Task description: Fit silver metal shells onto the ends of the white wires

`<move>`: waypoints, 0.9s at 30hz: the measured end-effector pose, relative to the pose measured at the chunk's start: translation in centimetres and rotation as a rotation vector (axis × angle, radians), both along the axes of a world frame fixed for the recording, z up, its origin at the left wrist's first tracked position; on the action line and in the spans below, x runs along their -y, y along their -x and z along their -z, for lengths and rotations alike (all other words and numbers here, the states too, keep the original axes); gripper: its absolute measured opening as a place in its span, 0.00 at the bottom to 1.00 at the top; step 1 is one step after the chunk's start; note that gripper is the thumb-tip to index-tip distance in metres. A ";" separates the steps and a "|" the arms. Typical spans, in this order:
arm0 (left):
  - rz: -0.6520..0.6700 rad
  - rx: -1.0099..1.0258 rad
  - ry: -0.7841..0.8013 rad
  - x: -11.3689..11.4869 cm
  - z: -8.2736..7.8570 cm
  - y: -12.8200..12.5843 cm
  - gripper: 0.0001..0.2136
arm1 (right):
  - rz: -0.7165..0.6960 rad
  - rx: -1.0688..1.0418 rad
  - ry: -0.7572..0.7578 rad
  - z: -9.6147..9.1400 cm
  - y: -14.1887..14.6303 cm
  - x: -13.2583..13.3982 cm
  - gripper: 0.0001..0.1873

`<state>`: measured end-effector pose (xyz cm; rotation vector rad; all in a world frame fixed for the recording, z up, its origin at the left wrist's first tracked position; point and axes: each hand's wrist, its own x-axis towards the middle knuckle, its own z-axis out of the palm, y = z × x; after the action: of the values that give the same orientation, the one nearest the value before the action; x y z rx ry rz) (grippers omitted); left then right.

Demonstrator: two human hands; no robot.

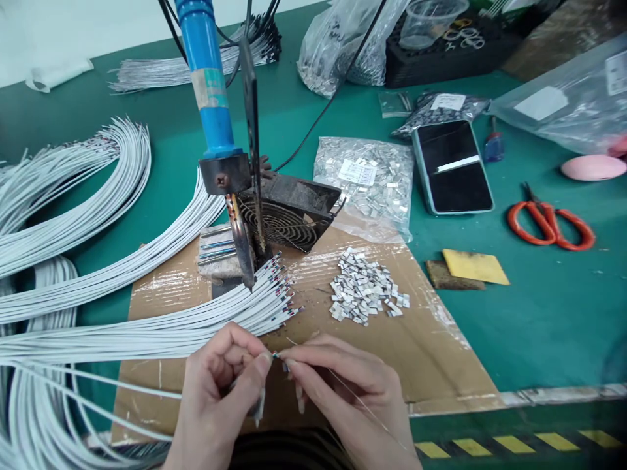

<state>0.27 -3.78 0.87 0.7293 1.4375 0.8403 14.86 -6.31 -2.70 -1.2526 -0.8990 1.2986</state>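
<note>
My left hand [223,385] pinches the stripped end of a white cable [98,382] that runs off to the left. My right hand [343,385] is closed in a pinch right against it, holding a thin strand of solder wire [362,405] that trails down to the right. Both hands meet at the cable tip above a cardboard sheet [441,352]. Just beyond them lies a fanned bundle of white cables [161,326] with coloured stripped ends. A blue-handled soldering iron [208,85] stands clamped in a stand beside a small black fan [287,212].
A pile of small metal parts [365,287] lies on the cardboard. A bag of the same parts [367,183], a phone [453,166], orange scissors [551,225], a yellow sponge [473,267] and plastic bags [563,98] rest on the green table. More cable bundles [63,189] lie left.
</note>
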 end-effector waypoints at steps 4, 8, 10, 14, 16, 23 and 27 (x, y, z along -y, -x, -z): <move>0.004 0.003 0.003 0.0 0.1 0.0 0.16 | -0.009 0.023 -0.013 0.2 0.1 0.0 0.08; 0.009 0.003 0.003 0.0 0.0 -0.1 0.16 | 0.006 0.003 -0.014 0.0 0.2 0.0 0.10; 0.024 -0.002 0.008 0.1 0.0 -0.1 0.17 | 0.010 -0.010 0.001 -0.2 0.2 -0.1 0.10; 0.012 0.010 0.017 0.2 0.3 0.1 0.18 | 0.029 -0.091 0.076 -0.4 -0.1 -0.2 0.07; -0.013 0.031 0.019 0.2 0.4 0.1 0.18 | 0.058 -0.137 0.111 -0.2 -0.2 -0.2 0.05; -0.025 -0.015 -0.010 0.2 0.3 0.0 0.15 | -0.091 -0.199 0.109 1.5 -0.4 0.0 0.06; -0.007 -0.106 -0.041 0.5 0.1 -0.3 0.14 | -0.175 -0.342 0.172 1.4 -0.2 -0.2 0.05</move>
<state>0.61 -4.26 0.82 0.8106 1.5211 0.8489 15.07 -6.09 -4.10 -1.0528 -0.6725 1.6989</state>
